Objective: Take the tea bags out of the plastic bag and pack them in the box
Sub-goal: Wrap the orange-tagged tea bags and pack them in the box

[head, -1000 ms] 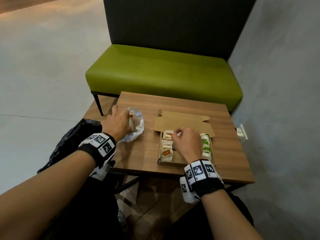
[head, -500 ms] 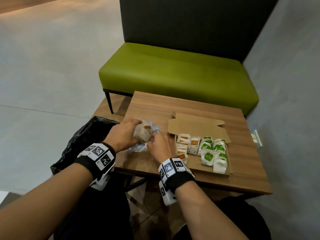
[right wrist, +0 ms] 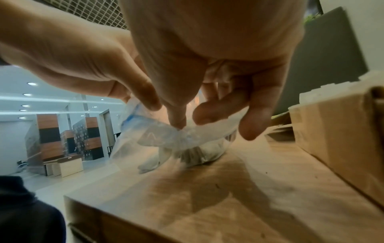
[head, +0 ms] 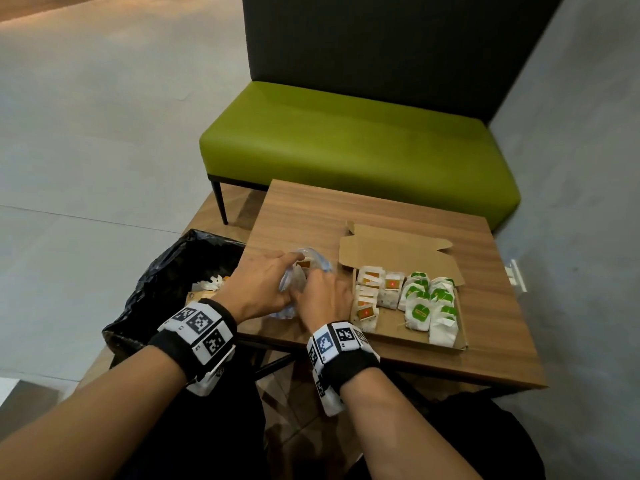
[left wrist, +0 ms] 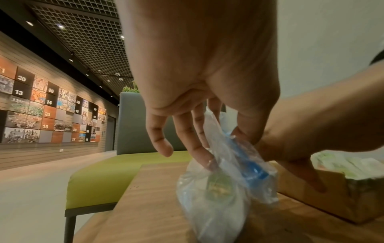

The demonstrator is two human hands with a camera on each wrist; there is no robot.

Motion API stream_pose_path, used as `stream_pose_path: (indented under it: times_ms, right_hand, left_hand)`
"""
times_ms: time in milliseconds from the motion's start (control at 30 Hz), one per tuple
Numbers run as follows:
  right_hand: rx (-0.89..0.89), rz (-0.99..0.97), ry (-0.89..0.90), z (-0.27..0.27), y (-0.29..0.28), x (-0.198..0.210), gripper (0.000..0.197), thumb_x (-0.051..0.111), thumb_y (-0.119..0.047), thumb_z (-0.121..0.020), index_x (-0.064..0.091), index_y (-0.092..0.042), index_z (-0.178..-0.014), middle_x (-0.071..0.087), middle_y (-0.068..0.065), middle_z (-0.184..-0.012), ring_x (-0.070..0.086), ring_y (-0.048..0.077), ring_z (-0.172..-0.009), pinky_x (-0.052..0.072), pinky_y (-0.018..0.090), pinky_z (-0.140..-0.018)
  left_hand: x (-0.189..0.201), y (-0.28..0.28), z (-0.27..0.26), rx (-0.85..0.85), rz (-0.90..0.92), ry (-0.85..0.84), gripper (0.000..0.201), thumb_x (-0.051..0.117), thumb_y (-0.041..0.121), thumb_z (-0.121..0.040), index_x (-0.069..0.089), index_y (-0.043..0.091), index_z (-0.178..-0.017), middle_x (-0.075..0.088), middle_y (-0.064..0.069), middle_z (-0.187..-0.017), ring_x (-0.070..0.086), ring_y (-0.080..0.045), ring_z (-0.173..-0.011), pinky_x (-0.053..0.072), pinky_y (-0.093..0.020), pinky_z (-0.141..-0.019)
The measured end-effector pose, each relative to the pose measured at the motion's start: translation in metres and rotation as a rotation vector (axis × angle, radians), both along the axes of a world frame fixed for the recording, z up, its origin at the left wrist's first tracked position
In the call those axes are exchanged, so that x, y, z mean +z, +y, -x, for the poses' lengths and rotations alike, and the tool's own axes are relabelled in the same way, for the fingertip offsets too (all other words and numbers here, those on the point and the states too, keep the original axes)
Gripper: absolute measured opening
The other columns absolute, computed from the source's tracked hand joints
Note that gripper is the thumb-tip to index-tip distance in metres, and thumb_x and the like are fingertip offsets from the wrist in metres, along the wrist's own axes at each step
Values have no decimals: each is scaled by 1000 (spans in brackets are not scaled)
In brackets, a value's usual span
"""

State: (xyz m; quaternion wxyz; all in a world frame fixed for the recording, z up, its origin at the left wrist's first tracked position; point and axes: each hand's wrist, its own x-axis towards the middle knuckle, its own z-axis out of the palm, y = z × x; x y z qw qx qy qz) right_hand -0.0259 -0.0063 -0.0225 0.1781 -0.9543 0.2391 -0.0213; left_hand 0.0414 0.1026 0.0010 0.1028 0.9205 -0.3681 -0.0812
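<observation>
Right hand (head: 325, 299) moved onto plastic bag (head: 294, 282), both hands gripping

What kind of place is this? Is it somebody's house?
Probably not a house: more likely a public lobby or lounge. There is a green bench, a wall of numbered photo panels, and a grid ceiling.

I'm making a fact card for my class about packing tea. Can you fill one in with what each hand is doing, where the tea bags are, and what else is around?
left hand: grips the clear plastic bag
right hand: pinches the same bag
clear plastic bag: on the brown wooden table, a tea bag still inside
open brown cardboard box: right of the bag, flap open
tea bags in box: orange-labelled tea bags left, green-labelled tea bags right
black bin bag: left of the table
green bench: behind the table
</observation>
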Motion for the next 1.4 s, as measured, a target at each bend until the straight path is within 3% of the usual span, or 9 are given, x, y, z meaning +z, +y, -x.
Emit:
stream_pose_path:
  times_ms: [200, 600, 700, 800, 900, 1033, 1200, 1300, 1400]
  right_hand:
    - [-16, 61, 32, -4, 4, 1, 24, 42, -11, -101, 65, -14, -103, 69, 8, -105, 65, 28, -101, 40, 34, -67]
    - [-63, -12, -47, -3, 0, -5, 23, 48, -24, -99, 68, -16, -96, 69, 5, -94, 66, 26, -92, 34, 32, -65]
    - [-52, -66, -138, 3, -1, -7, 25, 50, -32, -98, 71, -18, -95, 68, 4, -92, 65, 25, -88, 36, 30, -66]
    - [-33, -157, -308, 11, -5, -10, 26, 53, -34, -96, 75, -21, -100, 65, 2, -72, 60, 21, -69, 35, 28, -60]
    - [-43, -205, -497, 15, -12, -15, 23, 57, -31, -96, 77, -24, -105, 55, -8, -60, 49, 12, -54, 29, 22, -50]
    - [-152, -246, -590, 14, -20, -13, 24, 60, -27, -95, 70, -19, -75, 48, -8, -52, 38, 4, -45, 21, 18, -43]
    - [-287, -420, -619, 7, -34, -9, 28, 60, -27, -93, 66, -14, -68, 58, 0, -55, 51, 17, -50, 39, 30, -47]
    - [-351, -443, -620, 6, -43, -6, 32, 59, -24, -91, 60, -11, -62, 55, 0, -54, 44, 17, -49, 34, 29, -48]
    - [-376, -397, -510, 7, -48, -5, 31, 58, -25, -92, 61, -9, -65, 60, 4, -60, 53, 22, -56, 35, 29, -50]
  left_hand:
    - [1, -3, 4, -18, 75, 35, 67, 67, 34, -81, 44, 28, -144, 66, 3, -124, 63, -20, -111, 49, -31, -87]
    - [1, 0, 3, 18, 111, 83, 70, 68, 32, -81, 44, 21, -146, 63, 1, -129, 59, -21, -119, 43, -28, -92]
    - [0, 2, 0, 53, 85, 91, 75, 70, 32, -80, 40, 19, -148, 62, -3, -130, 57, -22, -120, 42, -29, -95]
    - [-1, 4, -5, 117, 59, 81, 76, 70, 31, -82, 37, 14, -148, 59, -7, -135, 55, -25, -124, 43, -31, -97]
    - [-1, 2, -6, 146, 25, 48, 71, 70, 29, -83, 40, 11, -145, 61, -9, -129, 56, -27, -119, 46, -34, -90]
    - [-3, -6, -7, 172, -12, 47, 69, 71, 28, -79, 42, 11, -140, 61, -10, -125, 58, -30, -113, 52, -42, -88]
    - [-4, -14, -8, 247, -38, 55, 71, 67, 34, -83, 34, 13, -143, 54, -9, -131, 56, -32, -116, 49, -49, -90]
    - [-1, -17, -11, 316, -63, 51, 67, 64, 36, -87, 32, 11, -142, 50, -11, -134, 55, -36, -115, 44, -52, -91]
    - [-2, -19, -15, 401, -50, 57, 66, 62, 39, -90, 32, 8, -139, 45, -14, -139, 58, -40, -112, 40, -54, -92]
